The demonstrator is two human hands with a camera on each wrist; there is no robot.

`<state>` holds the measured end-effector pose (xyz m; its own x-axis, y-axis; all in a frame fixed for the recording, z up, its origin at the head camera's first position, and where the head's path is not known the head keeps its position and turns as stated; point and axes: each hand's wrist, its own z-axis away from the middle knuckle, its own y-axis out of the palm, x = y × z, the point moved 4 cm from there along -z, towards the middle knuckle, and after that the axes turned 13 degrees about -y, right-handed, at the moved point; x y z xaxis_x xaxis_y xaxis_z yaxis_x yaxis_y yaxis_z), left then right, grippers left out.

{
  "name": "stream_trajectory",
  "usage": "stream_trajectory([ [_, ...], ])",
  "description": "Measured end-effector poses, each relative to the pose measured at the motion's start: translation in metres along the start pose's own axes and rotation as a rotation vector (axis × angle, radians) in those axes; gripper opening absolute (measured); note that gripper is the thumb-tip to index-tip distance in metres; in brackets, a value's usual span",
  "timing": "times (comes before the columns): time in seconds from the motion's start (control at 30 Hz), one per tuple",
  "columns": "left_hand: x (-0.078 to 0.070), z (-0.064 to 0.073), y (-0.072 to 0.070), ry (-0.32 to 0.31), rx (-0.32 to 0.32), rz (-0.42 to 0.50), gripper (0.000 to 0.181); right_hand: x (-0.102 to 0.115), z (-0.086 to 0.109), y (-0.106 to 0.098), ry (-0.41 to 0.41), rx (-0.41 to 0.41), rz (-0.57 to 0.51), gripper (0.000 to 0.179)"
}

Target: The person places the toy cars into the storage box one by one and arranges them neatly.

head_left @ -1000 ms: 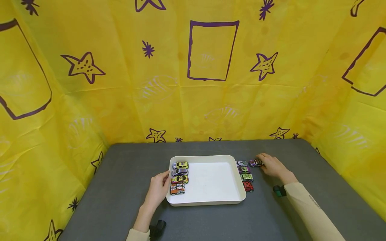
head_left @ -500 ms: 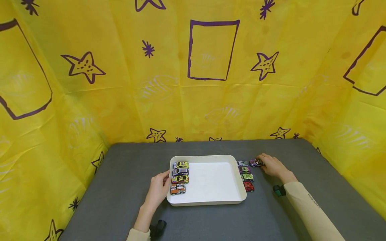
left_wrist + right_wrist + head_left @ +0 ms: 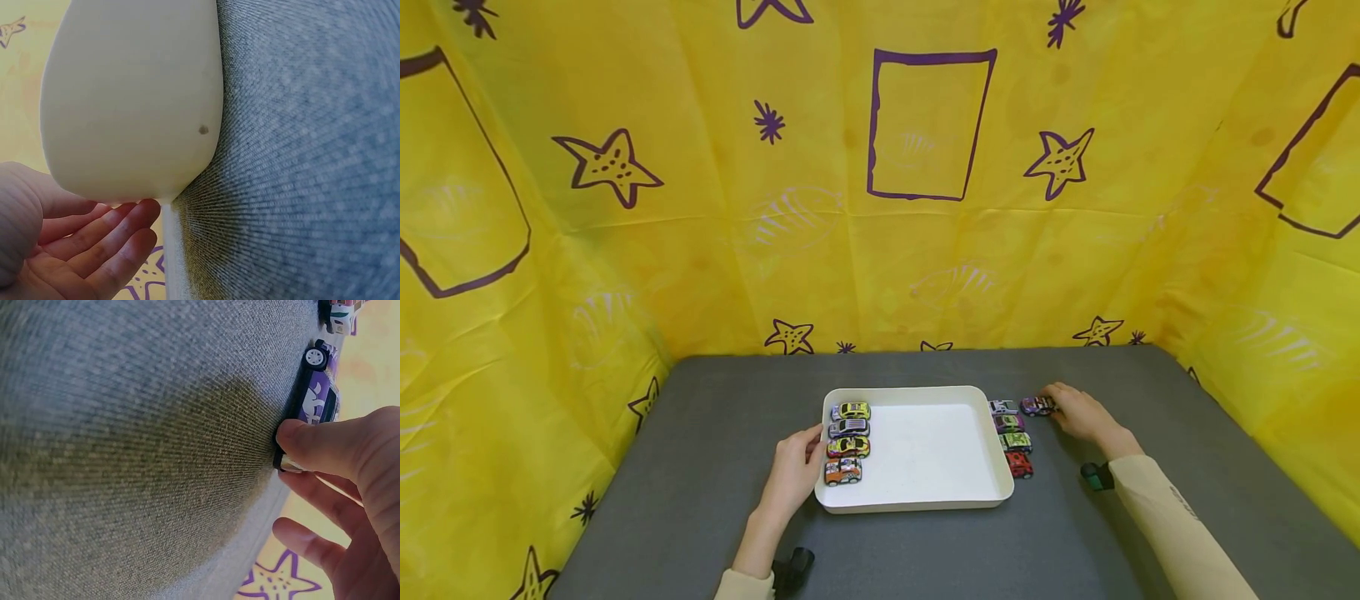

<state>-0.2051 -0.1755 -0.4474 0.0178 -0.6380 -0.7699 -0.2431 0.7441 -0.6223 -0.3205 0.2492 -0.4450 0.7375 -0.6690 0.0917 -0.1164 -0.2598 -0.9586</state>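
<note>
A white tray [image 3: 936, 450] lies on the table, with several small toy cars in a column along its inner left side; the lowest is an orange toy car [image 3: 842, 472]. My left hand [image 3: 795, 464] is at the tray's left wall. In the left wrist view, its fingers [image 3: 128, 247] rest loosely against the outside of the wall, none visibly hooked inside. To the right of the tray my right hand [image 3: 1078, 414] pinches a purple toy car [image 3: 1036, 406] between thumb and fingers. The right wrist view shows this car [image 3: 319, 394] low at the table surface, its near end covered by the thumb.
Just outside the tray's right wall stands another column of toy cars: white [image 3: 1003, 407], purple-green [image 3: 1009, 423], green [image 3: 1014, 442] and red [image 3: 1018, 465]. The grey table [image 3: 737, 400] is bounded by a yellow patterned cloth [image 3: 700, 275] at the back and sides.
The scene shifts very slightly in the head view. Both hands stay in place, and the right hand keeps its pinch on the purple toy car.
</note>
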Motion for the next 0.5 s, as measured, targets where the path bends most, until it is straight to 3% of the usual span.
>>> stream_trajectory([
  [0.5,0.0005,0.0,0.0002,0.004,-0.004,-0.003,0.027,-0.0005,0.0055,-0.0025,-0.009,-0.024,-0.071,0.024],
])
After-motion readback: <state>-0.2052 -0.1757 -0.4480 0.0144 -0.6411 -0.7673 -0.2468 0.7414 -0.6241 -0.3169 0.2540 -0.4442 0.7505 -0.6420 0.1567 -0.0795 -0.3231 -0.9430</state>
